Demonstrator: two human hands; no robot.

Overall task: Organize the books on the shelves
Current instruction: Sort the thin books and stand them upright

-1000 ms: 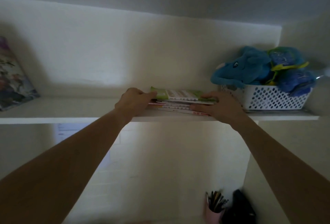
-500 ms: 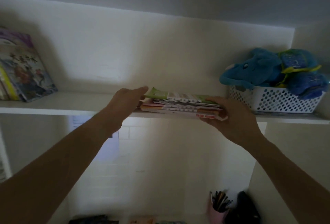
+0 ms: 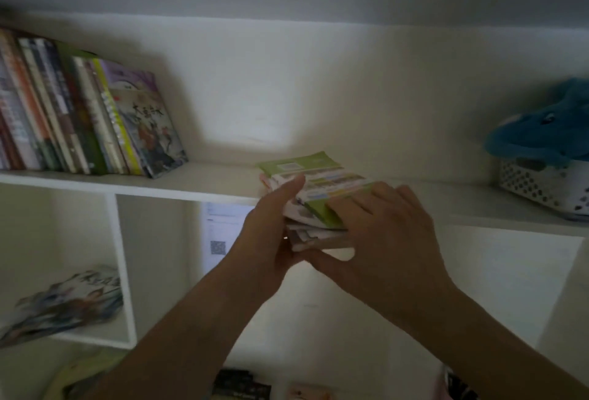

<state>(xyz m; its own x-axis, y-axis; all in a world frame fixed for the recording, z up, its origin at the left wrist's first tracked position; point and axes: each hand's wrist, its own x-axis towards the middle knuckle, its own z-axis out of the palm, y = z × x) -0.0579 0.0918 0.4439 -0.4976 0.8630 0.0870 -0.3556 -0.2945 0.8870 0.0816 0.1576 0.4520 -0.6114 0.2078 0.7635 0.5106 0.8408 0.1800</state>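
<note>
Since half a second earlier the stack point(image 3: 314, 199) had slid toward the near edge of the shelf point(image 3: 197, 183) and now overhung it, tilted down at its near end, with its far part on the board. The left hand point(image 3: 271, 240) had its thumb on top of the left edge and its fingers curled beneath; the right hand point(image 3: 382, 234) had its fingers laid flat on the green top cover and its thumb under the stack, so both hands were clamped on the books.

The step looked like lifting the stack off to stand it with the row point(image 3: 79, 113) at the far left. To do it well, the grip should stay even so the thin booklets do not fan out or slip, and the near end should come level before the stack clears the edge.

To the right sat a basket point(image 3: 541, 189) with a blue toy point(image 3: 548, 132). A book point(image 3: 63, 304) lay tilted in the lower left compartment.

Writing showed on the green cover and on the row's outermost book, but too blurred to read. A sheet point(image 3: 220, 234) behind bore a QR-like square.
</note>
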